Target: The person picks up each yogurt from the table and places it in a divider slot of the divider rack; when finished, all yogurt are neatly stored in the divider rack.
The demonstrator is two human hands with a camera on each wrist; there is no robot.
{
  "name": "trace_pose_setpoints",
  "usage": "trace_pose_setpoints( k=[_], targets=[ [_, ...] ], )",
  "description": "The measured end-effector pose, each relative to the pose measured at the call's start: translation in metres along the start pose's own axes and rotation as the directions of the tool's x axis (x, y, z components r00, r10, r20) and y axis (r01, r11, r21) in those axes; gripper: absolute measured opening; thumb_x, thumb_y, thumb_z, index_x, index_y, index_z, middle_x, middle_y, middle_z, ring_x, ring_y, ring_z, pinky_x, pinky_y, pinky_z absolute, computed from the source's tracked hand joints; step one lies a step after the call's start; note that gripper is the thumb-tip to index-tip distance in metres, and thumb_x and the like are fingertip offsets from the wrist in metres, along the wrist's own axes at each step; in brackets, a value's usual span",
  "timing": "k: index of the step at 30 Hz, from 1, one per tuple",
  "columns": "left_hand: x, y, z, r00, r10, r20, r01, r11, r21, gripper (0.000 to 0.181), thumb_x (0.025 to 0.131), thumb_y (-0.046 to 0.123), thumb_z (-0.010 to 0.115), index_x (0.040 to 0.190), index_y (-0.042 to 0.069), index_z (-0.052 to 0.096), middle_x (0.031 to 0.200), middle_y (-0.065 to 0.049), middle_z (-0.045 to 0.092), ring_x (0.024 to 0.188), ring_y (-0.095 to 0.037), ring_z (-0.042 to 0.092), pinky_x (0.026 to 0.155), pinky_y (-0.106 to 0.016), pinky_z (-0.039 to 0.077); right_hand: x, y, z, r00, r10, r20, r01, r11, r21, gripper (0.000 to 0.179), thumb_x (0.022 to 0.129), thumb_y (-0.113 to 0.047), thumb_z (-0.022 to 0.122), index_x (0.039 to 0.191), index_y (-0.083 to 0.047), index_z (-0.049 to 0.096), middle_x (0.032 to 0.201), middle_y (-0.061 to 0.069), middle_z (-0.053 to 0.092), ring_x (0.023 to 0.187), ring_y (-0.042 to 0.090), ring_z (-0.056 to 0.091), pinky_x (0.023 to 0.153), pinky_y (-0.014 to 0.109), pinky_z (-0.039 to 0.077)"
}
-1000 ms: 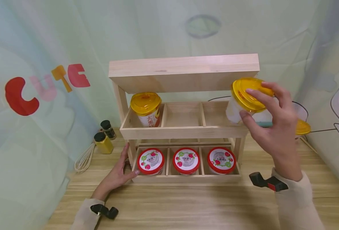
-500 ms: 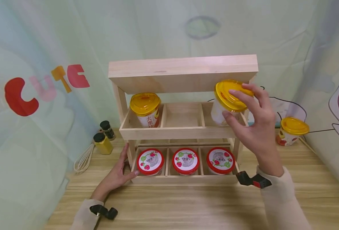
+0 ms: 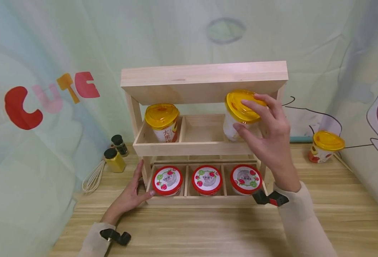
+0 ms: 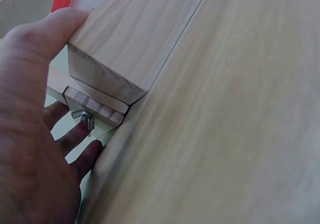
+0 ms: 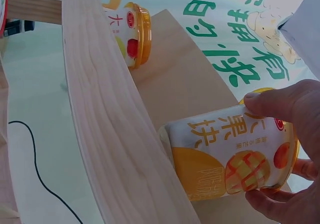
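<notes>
A yellow-lidded cup (image 3: 232, 123) with mango pictures, tilted, is gripped near its lid by my right hand (image 3: 269, 134), thumb on one side and fingers on the other. It overlaps the front board of the upper tier of a wooden rack (image 3: 205, 148), around the divider between the middle and right compartments. In the right wrist view the cup (image 5: 220, 154) has its base close to that board. My left hand (image 3: 129, 194) holds the rack's lower left corner, thumb on the front box; in the left wrist view its fingers (image 4: 75, 136) reach round beside a wing nut.
Another yellow-lidded cup (image 3: 163, 121) sits in the upper left compartment. Three red-rimmed cups (image 3: 207, 179) fill the lower tier. One more yellow-lidded cup (image 3: 326, 146) stands right of the rack. Left are a yellow jar (image 3: 115, 160), a dark bottle (image 3: 120, 145) and a coiled cable (image 3: 93, 178).
My right hand has carried the yellow-lidded cup leftward, from the rack's right end to near the divider. The cup on the table at right is now uncovered. My left hand has stayed put.
</notes>
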State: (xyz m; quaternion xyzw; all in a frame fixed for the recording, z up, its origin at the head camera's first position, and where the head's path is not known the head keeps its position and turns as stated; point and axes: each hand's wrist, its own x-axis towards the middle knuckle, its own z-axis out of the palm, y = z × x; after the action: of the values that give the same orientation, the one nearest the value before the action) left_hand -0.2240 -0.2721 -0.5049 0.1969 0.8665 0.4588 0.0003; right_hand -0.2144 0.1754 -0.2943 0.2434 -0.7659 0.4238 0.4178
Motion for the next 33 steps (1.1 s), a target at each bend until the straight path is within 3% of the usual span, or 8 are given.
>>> trace_pose_setpoints(
  k=[3,10,17,24,33],
  targets=[
    [0.0,0.001,0.0,1.0,-0.006,0.0,0.006,1.0,-0.003,0.126,0.091,0.022,0.083,0.171,0.042,-0.012,0.18,-0.026,0.01,0.157,-0.061,0.027,0.12,-0.085,0.024,0.001,-0.001,0.007,1.0,0.014,0.006,-0.014,1.0,0.0,0.05,0.088,-0.008,0.087,0.136,-0.014,0.074,0.153,0.016,0.056,0.147,0.025,0.05,0.115,0.018,0.045],
    [0.0,0.001,0.0,1.0,-0.009,-0.001,0.009,1.0,0.005,0.126,0.09,0.023,0.083,0.171,0.043,-0.012,0.18,-0.026,0.01,0.157,-0.062,0.027,0.12,-0.085,0.024,0.005,-0.001,0.021,1.0,0.009,0.014,-0.009,1.0,-0.014,0.052,0.087,-0.015,0.091,0.136,-0.017,0.074,0.152,0.014,0.058,0.146,0.026,0.051,0.115,0.037,0.049],
    [0.001,0.001,0.0,1.0,-0.019,-0.001,0.019,1.0,0.014,0.126,0.091,0.025,0.083,0.17,0.045,-0.013,0.18,-0.025,0.009,0.159,-0.061,0.024,0.121,-0.085,0.023,0.011,-0.001,0.032,0.999,0.007,0.041,-0.007,1.0,-0.022,0.057,0.087,-0.016,0.091,0.14,-0.016,0.07,0.153,0.013,0.057,0.148,0.026,0.049,0.114,0.042,0.051],
    [0.0,0.002,0.0,1.0,-0.013,0.003,0.013,1.0,-0.01,0.125,0.091,0.023,0.082,0.171,0.044,-0.012,0.18,-0.025,0.015,0.157,-0.06,0.029,0.121,-0.086,0.022,0.015,-0.003,0.043,0.997,-0.045,0.061,0.044,0.999,0.014,0.056,0.087,-0.016,0.091,0.139,-0.014,0.07,0.151,0.016,0.057,0.145,0.03,0.051,0.114,0.045,0.052],
    [-0.001,0.001,-0.001,1.0,-0.008,0.003,0.008,1.0,-0.011,0.124,0.091,0.022,0.082,0.171,0.042,-0.011,0.179,-0.026,0.017,0.155,-0.059,0.033,0.12,-0.086,0.023,0.014,-0.004,0.055,0.993,-0.033,0.111,0.032,0.999,0.011,0.054,0.086,-0.015,0.092,0.136,-0.012,0.071,0.151,0.016,0.058,0.144,0.033,0.052,0.116,0.051,0.05]
  ],
)
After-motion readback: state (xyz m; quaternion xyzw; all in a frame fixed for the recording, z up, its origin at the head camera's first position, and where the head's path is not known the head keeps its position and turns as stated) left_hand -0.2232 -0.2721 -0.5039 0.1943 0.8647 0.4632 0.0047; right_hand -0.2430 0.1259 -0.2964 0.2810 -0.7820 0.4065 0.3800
